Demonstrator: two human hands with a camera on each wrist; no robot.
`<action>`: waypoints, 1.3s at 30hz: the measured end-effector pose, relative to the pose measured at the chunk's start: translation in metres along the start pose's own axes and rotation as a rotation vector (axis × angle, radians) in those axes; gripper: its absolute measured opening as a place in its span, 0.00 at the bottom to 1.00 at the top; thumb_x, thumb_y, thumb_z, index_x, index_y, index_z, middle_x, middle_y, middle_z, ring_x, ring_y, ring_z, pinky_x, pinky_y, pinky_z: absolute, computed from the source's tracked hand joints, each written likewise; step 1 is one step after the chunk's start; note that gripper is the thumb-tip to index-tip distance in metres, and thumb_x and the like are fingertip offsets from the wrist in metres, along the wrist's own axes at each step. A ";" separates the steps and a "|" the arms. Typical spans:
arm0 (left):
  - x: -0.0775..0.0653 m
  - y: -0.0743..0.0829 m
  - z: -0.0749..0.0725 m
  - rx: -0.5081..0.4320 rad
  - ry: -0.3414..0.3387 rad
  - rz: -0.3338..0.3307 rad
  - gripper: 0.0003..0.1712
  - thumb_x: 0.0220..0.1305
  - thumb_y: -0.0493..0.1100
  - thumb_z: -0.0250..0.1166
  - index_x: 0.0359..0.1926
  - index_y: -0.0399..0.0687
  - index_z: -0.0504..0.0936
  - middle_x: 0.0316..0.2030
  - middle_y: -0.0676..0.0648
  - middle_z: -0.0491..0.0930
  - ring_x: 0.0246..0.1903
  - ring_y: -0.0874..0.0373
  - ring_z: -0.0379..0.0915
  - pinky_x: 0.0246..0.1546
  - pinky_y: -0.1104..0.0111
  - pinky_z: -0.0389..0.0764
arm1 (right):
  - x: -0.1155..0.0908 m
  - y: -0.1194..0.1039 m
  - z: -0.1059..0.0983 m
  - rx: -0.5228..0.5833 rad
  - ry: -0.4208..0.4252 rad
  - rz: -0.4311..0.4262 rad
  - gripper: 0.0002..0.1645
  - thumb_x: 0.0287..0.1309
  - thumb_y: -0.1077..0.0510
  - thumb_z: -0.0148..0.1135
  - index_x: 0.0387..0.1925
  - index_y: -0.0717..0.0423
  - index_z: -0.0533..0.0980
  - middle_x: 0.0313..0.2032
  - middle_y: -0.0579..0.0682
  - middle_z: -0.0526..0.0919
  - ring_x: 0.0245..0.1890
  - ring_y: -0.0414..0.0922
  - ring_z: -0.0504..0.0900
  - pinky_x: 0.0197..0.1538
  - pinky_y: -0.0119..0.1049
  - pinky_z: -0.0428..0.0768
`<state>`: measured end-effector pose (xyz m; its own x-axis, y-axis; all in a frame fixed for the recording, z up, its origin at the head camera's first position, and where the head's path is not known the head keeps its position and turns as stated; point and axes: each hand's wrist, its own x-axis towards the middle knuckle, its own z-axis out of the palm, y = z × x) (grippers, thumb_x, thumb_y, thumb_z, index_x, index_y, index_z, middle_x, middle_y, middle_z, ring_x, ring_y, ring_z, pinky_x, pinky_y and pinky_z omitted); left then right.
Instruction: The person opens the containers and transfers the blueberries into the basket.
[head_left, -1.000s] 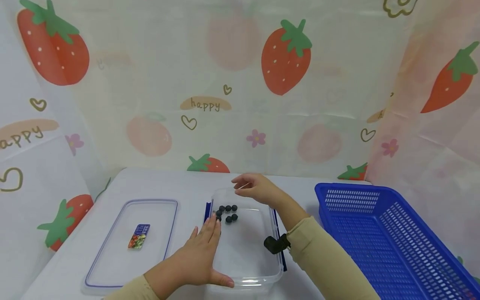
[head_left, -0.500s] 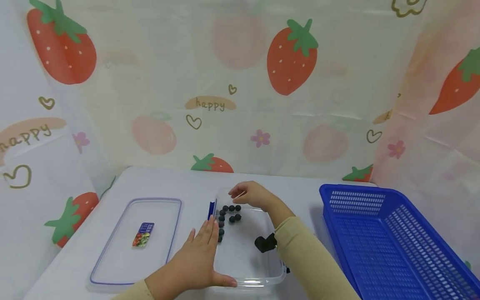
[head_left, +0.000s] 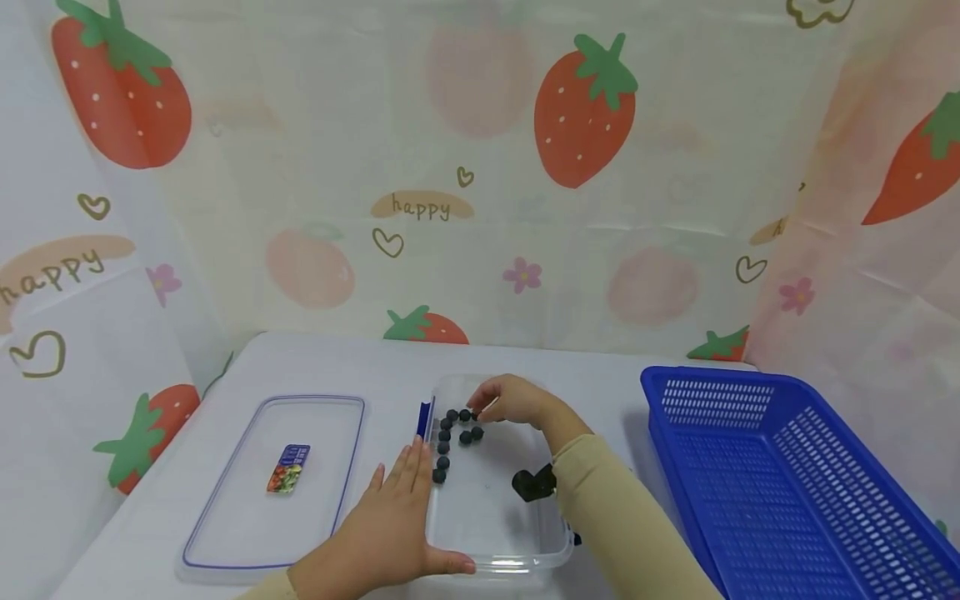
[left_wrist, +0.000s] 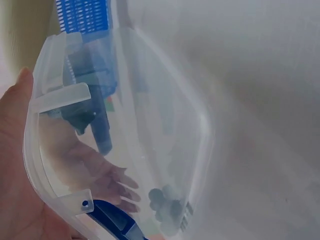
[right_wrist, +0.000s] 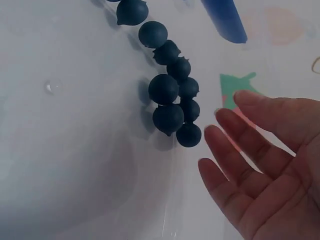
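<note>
In the head view a clear plastic container (head_left: 495, 521) stands before me. Dark blueberries (head_left: 443, 447) form a bent line along its left and far sides, with two more just inside. My left hand (head_left: 386, 517) lies against the container's left side, fingers straight, its thumb stretched along the front rim. Through the clear wall, the left wrist view blurs the berries (left_wrist: 165, 205). Over the far end hangs my right hand (head_left: 519, 400), fingertips by the last berry. In the right wrist view that hand's fingers (right_wrist: 220, 182) are loosely bent, apart from the blueberries (right_wrist: 163, 89), holding nothing.
Left of the container lies a clear lid with a purple-blue seal (head_left: 247, 525), a small printed packet (head_left: 288, 468) on it. A large blue basket (head_left: 750, 475) stands at the right. A blue clasp (head_left: 424, 419) sticks out from the container's left side.
My right hand has come down and nearer to the far blueberries. More of the berry line along the left wall shows beside my left hand. The view has shifted slightly.
</note>
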<state>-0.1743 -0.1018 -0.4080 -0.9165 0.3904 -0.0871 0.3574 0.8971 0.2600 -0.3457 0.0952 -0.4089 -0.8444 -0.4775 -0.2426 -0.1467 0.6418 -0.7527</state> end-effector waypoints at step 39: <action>-0.003 0.002 -0.003 -0.036 0.001 0.009 0.78 0.29 0.86 0.50 0.69 0.33 0.45 0.69 0.35 0.40 0.68 0.41 0.37 0.59 0.40 0.49 | 0.006 0.005 0.009 -0.056 -0.139 0.048 0.08 0.51 0.67 0.62 0.36 0.57 0.79 0.34 0.48 0.79 0.33 0.43 0.78 0.40 0.35 0.78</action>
<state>-0.1708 -0.1015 -0.4047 -0.9136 0.3980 -0.0836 0.3588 0.8855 0.2951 -0.3470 0.0904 -0.4197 -0.7726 -0.5212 -0.3626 -0.1398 0.6967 -0.7036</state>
